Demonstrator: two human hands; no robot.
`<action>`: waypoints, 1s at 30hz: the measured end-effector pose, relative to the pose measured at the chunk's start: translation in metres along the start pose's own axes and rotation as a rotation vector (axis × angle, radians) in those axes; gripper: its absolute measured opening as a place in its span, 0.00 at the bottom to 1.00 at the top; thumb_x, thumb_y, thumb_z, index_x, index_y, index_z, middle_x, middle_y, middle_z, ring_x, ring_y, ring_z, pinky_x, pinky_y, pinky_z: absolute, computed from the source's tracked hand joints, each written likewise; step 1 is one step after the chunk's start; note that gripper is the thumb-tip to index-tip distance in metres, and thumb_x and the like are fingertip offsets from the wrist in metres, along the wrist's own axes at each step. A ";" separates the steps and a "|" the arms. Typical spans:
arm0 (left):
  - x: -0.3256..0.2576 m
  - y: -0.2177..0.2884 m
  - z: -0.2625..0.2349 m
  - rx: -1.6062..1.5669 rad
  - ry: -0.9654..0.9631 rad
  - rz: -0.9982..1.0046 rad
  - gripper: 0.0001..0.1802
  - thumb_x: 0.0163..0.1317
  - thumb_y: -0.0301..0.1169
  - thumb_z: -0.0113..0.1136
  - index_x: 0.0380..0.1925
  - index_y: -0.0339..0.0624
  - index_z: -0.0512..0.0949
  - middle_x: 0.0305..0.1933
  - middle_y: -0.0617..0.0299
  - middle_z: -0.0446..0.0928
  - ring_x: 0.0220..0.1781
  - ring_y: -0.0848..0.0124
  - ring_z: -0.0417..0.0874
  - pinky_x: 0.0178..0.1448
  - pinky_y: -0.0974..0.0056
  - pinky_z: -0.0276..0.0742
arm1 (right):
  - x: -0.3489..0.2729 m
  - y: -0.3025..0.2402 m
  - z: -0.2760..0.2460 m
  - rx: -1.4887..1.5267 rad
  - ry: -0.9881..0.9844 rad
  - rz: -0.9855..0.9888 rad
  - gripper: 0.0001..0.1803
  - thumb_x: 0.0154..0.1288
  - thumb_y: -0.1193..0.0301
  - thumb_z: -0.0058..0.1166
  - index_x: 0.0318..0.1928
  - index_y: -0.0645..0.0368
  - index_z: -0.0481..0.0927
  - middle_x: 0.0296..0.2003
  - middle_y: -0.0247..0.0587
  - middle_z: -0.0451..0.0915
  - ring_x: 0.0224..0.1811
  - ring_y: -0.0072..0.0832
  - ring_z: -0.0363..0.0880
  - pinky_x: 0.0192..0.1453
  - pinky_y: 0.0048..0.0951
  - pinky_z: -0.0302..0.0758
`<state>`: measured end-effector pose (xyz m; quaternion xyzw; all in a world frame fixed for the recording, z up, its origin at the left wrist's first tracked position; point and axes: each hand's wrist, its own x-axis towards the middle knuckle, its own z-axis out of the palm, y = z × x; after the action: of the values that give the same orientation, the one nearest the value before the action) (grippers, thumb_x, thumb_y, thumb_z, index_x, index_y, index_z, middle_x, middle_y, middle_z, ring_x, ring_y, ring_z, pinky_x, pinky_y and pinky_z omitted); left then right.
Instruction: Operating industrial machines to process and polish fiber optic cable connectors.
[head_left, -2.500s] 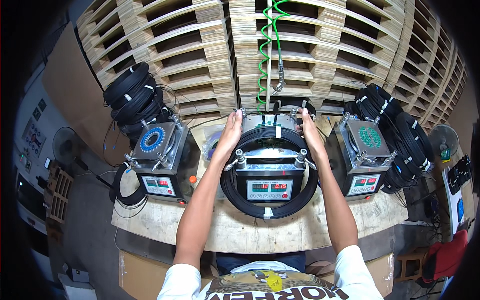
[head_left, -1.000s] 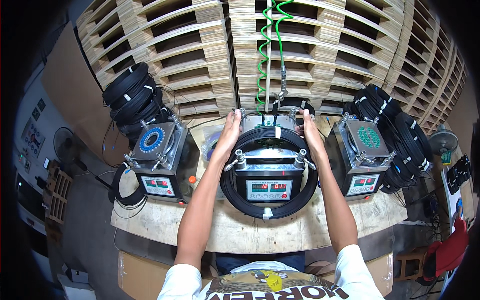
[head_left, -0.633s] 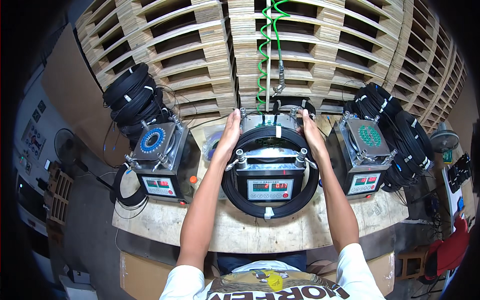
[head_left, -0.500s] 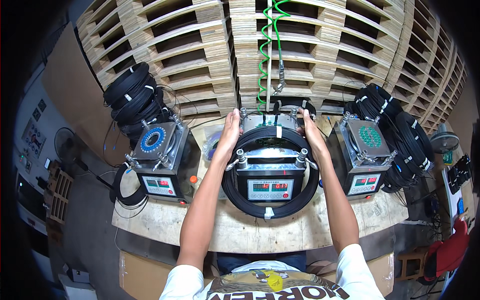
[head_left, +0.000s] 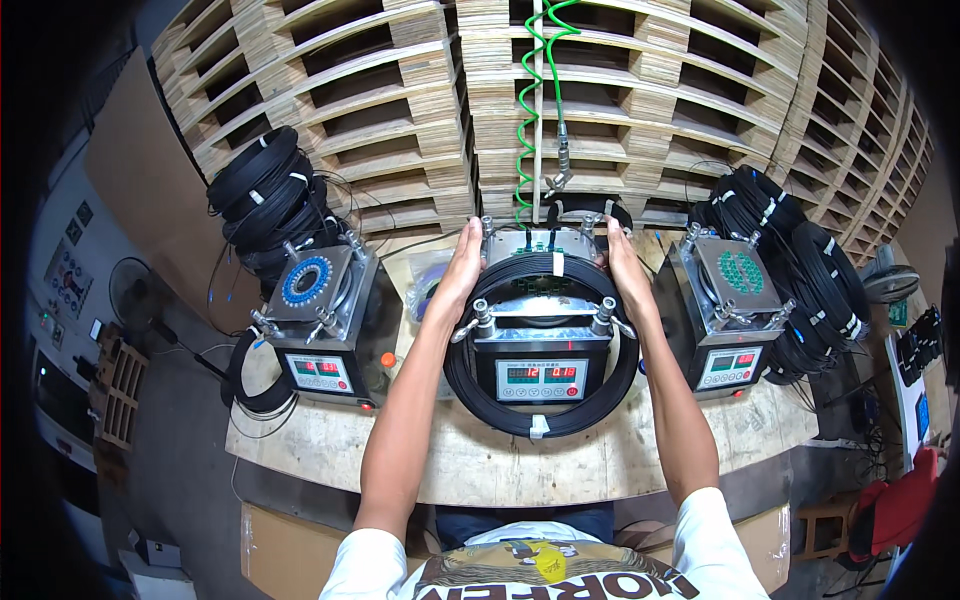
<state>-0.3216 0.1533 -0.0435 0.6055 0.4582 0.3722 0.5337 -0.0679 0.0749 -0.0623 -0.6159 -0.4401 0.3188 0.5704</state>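
Observation:
In the middle of the bench stands a machine with a metal top plate (head_left: 505, 243), corner knobs and a lit front display panel (head_left: 541, 380). A black cable coil (head_left: 460, 372), bound with white ties, hangs around its front. Two dark cable ends run to green connectors on the plate. My left hand (head_left: 466, 265) lies along the plate's left side, fingers stretched out beside the rear knob. At the right side my right hand (head_left: 623, 262) mirrors it, fingers straight. The inner sides of both hands are partly hidden; neither visibly lifts anything.
Similar machines flank the middle one: the left machine (head_left: 318, 335) has blue connectors, the right machine (head_left: 745, 330) green ones. Behind them are cable coil stacks (head_left: 255, 180). A green spiral air hose (head_left: 522, 130) hangs before wooden pallets (head_left: 400, 110). An orange-capped bottle (head_left: 385, 362) stands left.
Lit digits on the machines' displays differ. Both hands stay almost in place at the plate's sides, and the cable coil has not moved.

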 end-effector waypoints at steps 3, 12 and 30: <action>0.006 -0.009 -0.001 -0.022 0.020 0.039 0.51 0.69 0.72 0.34 0.78 0.46 0.51 0.57 0.56 0.72 0.44 0.70 0.68 0.56 0.64 0.69 | -0.010 -0.013 0.002 0.023 -0.026 0.013 0.43 0.76 0.35 0.29 0.77 0.54 0.58 0.59 0.39 0.73 0.37 0.21 0.67 0.52 0.23 0.70; 0.009 -0.010 -0.004 -0.102 0.011 -0.008 0.51 0.67 0.74 0.35 0.79 0.51 0.50 0.53 0.46 0.73 0.38 0.70 0.73 0.46 0.65 0.74 | -0.013 -0.021 0.002 0.117 0.043 0.117 0.45 0.73 0.32 0.28 0.78 0.47 0.56 0.46 0.40 0.76 0.37 0.21 0.68 0.50 0.25 0.70; 0.006 -0.012 -0.005 -0.210 0.127 0.046 0.52 0.68 0.69 0.43 0.77 0.42 0.47 0.48 0.48 0.74 0.45 0.69 0.77 0.47 0.65 0.76 | -0.008 -0.009 0.000 0.146 0.115 -0.009 0.41 0.76 0.38 0.34 0.76 0.53 0.58 0.56 0.44 0.71 0.46 0.26 0.73 0.48 0.29 0.77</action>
<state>-0.3262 0.1610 -0.0548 0.5319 0.4354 0.4679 0.5555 -0.0732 0.0670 -0.0542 -0.5880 -0.3851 0.3114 0.6395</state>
